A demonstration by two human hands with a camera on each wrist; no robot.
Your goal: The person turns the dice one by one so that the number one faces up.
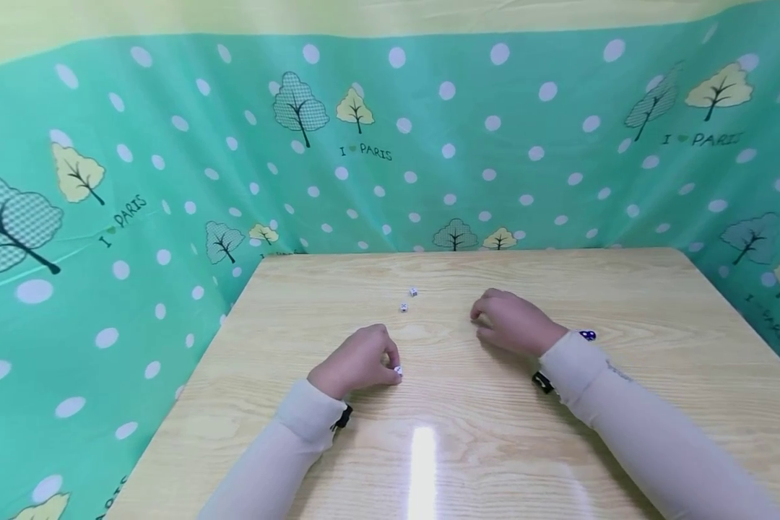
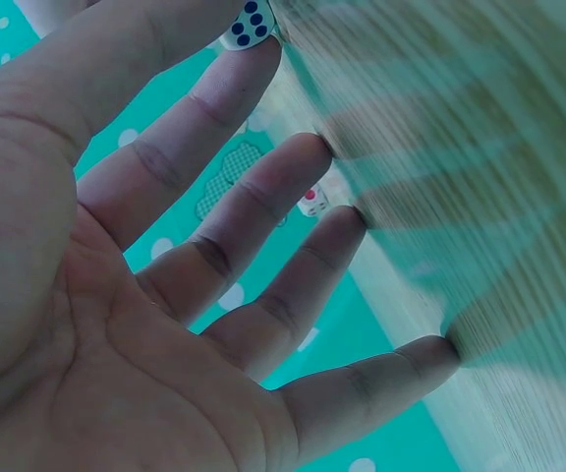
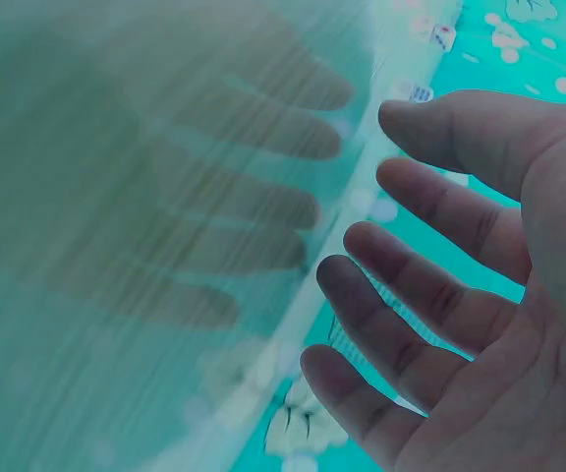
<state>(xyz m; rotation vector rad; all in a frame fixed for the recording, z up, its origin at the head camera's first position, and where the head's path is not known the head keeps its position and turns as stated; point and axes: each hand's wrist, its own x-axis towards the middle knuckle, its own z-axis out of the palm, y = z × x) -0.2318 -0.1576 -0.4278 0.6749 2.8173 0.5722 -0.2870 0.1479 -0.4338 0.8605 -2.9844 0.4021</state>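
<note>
Between the thumb and index finger of my left hand (image 1: pixel 360 359) is a small white die (image 1: pixel 398 370), pinched at the tabletop. Its face with dark blue pips shows in the left wrist view (image 2: pixel 252 25), while the other fingertips rest on the wood. My right hand (image 1: pixel 516 323) hovers low over the table with its fingers apart and loosely bent, holding nothing. Two more white dice, a farther one (image 1: pixel 413 292) and a nearer one (image 1: pixel 404 308), lie between the hands, farther back. A dark blue object with white spots (image 1: pixel 588 335), partly hidden, lies beside the right cuff.
The light wooden table (image 1: pixel 468 440) reflects a bright strip of light near the front. A green polka-dot curtain (image 1: pixel 364 195) with tree prints surrounds its back and sides. Each wrist wears a black strap, one of them below the right cuff (image 1: pixel 542 382).
</note>
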